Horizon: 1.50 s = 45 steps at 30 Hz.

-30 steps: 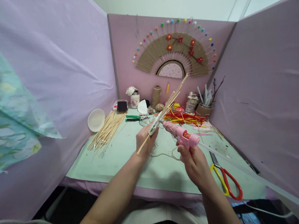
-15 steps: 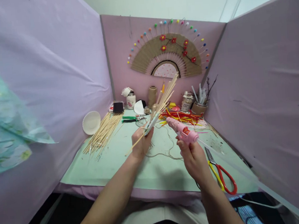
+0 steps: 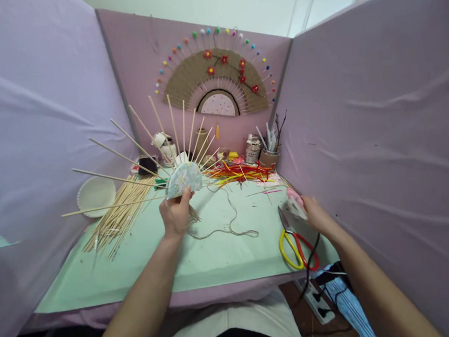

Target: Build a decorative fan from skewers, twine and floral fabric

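Note:
My left hand [image 3: 176, 213] pinches the lower edge of a half-round, pale floral fan base [image 3: 184, 179], thumb in front. Thin wooden sticks [image 3: 130, 160] radiate from its curved edge like a fan's ribs. At the table's right side, my right hand [image 3: 315, 214] is closed on a pink hot glue gun [image 3: 295, 200], held low near the surface. Just left of that hand lie scissors [image 3: 289, 239] with one yellow and one red handle. Beneath the left hand, loose twine [image 3: 230, 234] curls over the pale green table cover.
A pile of loose sticks [image 3: 121, 217] and a white paper plate [image 3: 96, 197] are at left. Red and yellow pipe cleaners [image 3: 244, 173] lie at the back. A finished fan [image 3: 216, 77] hangs on the rear panel. A power strip [image 3: 317, 303] sits below the right edge.
The fan base has turned from edge-on to face me, its sticks now spread into view. My right hand has carried the glue gun right and lowered it. The camera view has shifted right.

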{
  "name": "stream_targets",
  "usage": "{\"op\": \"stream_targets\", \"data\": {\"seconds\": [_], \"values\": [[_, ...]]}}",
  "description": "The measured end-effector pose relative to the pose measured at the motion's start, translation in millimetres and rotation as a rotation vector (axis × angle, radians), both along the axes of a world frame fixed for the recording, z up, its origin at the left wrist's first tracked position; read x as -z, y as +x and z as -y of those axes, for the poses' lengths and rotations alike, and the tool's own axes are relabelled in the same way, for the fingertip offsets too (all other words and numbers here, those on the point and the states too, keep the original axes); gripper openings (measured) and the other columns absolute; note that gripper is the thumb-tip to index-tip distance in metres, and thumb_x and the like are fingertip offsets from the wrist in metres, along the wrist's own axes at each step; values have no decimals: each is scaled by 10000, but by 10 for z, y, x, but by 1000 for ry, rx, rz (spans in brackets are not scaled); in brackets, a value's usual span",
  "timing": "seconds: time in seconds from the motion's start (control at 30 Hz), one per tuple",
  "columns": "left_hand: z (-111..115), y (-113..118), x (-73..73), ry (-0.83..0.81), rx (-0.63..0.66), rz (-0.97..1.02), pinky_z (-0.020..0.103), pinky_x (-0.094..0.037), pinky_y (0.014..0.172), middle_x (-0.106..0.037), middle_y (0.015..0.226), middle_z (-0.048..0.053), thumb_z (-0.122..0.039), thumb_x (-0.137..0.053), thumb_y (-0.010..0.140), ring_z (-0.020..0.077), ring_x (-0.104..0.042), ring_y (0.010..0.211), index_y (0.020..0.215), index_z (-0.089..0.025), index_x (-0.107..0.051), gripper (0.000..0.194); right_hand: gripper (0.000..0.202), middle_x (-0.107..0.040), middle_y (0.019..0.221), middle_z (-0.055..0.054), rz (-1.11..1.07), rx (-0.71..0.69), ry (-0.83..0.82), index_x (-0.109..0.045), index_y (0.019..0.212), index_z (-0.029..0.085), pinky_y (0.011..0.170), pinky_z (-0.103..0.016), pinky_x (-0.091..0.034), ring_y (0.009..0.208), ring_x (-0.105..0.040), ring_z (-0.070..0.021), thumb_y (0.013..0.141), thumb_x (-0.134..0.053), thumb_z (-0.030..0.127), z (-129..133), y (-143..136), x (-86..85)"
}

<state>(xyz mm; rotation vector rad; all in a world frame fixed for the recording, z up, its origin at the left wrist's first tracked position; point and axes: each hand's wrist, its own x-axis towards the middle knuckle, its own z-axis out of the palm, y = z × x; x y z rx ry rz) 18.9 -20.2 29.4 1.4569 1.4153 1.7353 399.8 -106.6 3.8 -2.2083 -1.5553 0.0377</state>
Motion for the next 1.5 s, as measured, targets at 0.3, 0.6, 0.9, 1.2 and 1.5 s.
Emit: {"op": "stream_targets", "data": {"seconds": [0.3, 0.6, 0.9, 1.2, 1.5], "values": [[-33, -6, 45, -35, -5, -25, 292, -584, 716, -771, 762, 63, -482, -629, 793, 231, -749, 767, 918, -132, -764, 396, 464, -542, 1210, -252, 86, 74, -145, -546, 1255, 57, 901, -377, -428, 1105, -586, -327, 965, -416, 395, -332, -151, 168], [-2, -2, 52, -40, 43, -4, 281, -554, 709, -768, 766, 91, -436, -637, 807, 229, -741, 768, 863, -103, -759, 359, 543, -558, 1246, -295, 221, 143, -282, -579, 1271, 73, 886, -545, -441, 1154, -551, -441, 949, -407, 476, -318, -245, 104], [-11, -37, 132, 153, -47, -189, 268, -488, 657, -722, 715, 74, -441, -617, 840, 193, -668, 684, 782, -122, -728, 342, 290, -679, 1063, -114, -240, -600, 386, -635, 1048, 194, 908, -400, -484, 1017, -626, -257, 902, -558, 433, 35, -1764, -545], [-33, -135, 122, 289, -42, -365, 265, -465, 691, -694, 758, 48, -369, -552, 899, 169, -619, 707, 817, -171, -686, 253, 73, -546, 886, -51, -463, -710, 549, -572, 791, 209, 832, -376, -465, 906, -538, -216, 829, -633, 197, -163, -3014, -292], [-1, -109, 117, 352, -70, -403, 265, -458, 705, -696, 763, 58, -343, -538, 925, 173, -633, 730, 821, -162, -692, 260, 115, -549, 685, 32, -647, -772, 487, -525, 824, 219, 564, -252, -403, 593, -501, -122, 921, -535, 281, -163, -2796, -653]]}}
